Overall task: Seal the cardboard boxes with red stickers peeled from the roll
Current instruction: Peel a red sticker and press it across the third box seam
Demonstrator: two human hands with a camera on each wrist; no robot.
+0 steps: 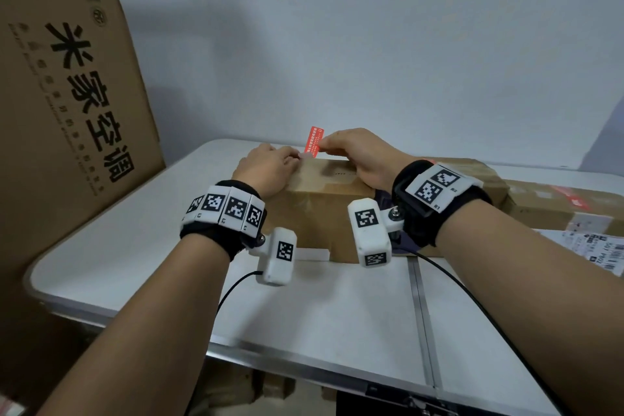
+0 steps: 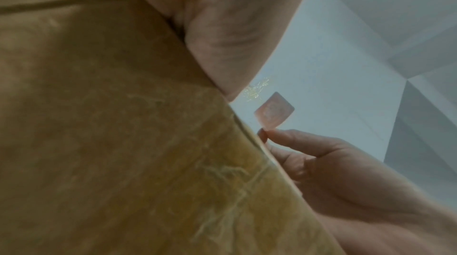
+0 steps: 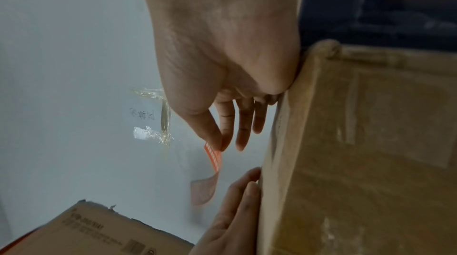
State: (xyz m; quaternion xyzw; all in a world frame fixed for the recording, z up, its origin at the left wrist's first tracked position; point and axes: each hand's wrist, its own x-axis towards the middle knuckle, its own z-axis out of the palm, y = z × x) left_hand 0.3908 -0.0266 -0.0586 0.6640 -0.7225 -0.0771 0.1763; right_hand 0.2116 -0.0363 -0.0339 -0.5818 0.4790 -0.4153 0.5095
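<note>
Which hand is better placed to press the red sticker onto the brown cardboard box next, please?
Probably the right hand: it already pinches the red sticker above the brown cardboard box, while the left hand rests on the box top.

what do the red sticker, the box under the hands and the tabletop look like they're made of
Red sticker: thin flexible film or coated paper, printed; it curls below the right hand pinch in the right wrist view.
Box: brown corrugated cardboard, matte, with glossy clear tape wrinkled over its side.
Tabletop: smooth white panels, probably plastic or laminate, with a metal-looking edge strip and a seam.
</note>
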